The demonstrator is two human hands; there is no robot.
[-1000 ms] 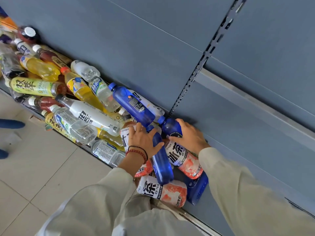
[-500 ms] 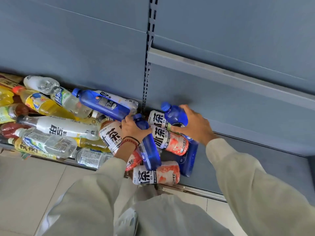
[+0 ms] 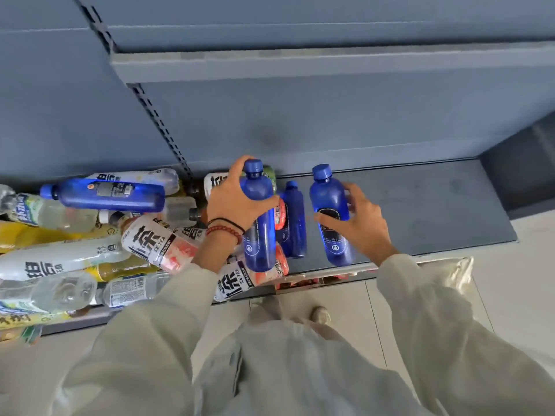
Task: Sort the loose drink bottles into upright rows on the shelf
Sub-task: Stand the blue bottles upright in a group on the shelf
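Lying clear plastic bottle with white-and-pink label (image 3: 156, 246): large black character 茶 above "ICE TEA". Second such bottle (image 3: 237, 285), nearer the camera: the same 茶 and "ICE TEA". Dark label on the right-hand blue plastic bottle (image 3: 330, 223): print too small to read.

A translucent cobalt-blue plastic bottle (image 3: 259, 241) has a blue cap and a dark label with white print. A second cobalt-blue plastic bottle (image 3: 329, 205), at three o'clock of it, matches. At nine o'clock, a plastic ice-tea bottle (image 3: 153, 241) shows bold black characters on white, fading to coral pink. The flat metal shelf (image 3: 420, 211) is slate blue-grey, the beaded bracelet (image 3: 224, 230) red, and the long cloth sleeve (image 3: 144, 340) pale sage.
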